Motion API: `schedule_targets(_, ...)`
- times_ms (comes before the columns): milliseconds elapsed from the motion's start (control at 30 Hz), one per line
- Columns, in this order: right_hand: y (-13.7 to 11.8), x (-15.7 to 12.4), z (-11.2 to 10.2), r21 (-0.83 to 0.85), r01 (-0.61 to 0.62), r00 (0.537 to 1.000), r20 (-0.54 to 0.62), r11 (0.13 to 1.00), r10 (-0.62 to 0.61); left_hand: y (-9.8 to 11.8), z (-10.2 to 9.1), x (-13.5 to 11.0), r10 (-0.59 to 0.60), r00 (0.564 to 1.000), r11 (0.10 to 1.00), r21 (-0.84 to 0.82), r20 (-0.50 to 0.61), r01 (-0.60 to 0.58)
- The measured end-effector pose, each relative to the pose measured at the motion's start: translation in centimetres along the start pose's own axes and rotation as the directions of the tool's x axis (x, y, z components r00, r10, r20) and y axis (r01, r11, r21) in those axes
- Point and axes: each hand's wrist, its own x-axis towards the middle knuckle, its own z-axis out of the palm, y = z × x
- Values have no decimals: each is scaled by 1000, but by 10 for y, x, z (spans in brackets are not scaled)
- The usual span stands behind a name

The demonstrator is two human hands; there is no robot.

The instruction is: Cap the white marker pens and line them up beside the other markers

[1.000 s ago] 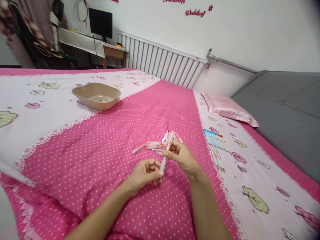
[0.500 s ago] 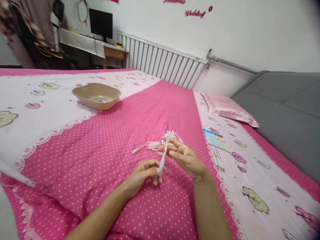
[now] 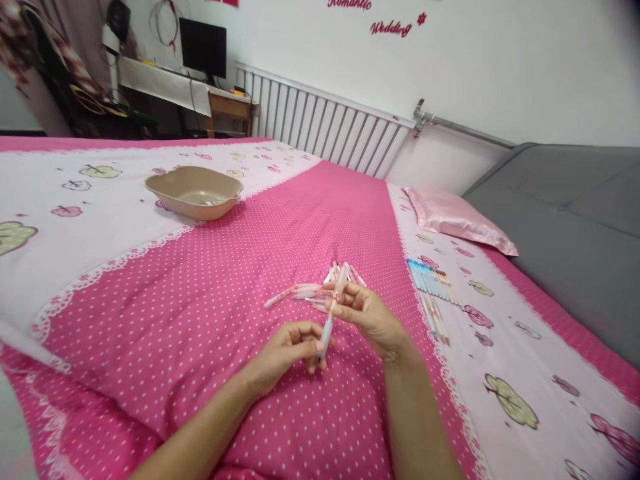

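Note:
A slim whitish pen (image 3: 327,329) with pinkish-red markings slants upward between my two hands. My left hand (image 3: 295,347) is closed on its lower end, thumb against the barrel. Higher up, the thumb and fingers of my right hand (image 3: 369,317) pinch the wider upper part, which looks like a cap; whether it is seated on the barrel cannot be made out. Just behind my hands, a loose pile of similar pink-and-white pens (image 3: 303,291) lies on the pink dotted bedspread (image 3: 240,293), partly hidden by my right fingers.
To the right, a row of blue pens (image 3: 429,279) lies side by side, with several pale pens (image 3: 436,319) nearer me. A beige basin (image 3: 195,207) with small items inside stands at the back left. A pink pillow (image 3: 457,217) rests by the grey headboard (image 3: 565,233).
My right fingers, spread around the pen before, have closed on its upper part. The pen's top has shifted slightly right. My left hand keeps its hold.

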Motion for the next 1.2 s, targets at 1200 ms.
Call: schedule_targets(1200, -4, -2, 3, 15, -13, 1000, 17, 1000, 13, 2, 0, 0, -7, 1000, 1000, -3, -6, 7)
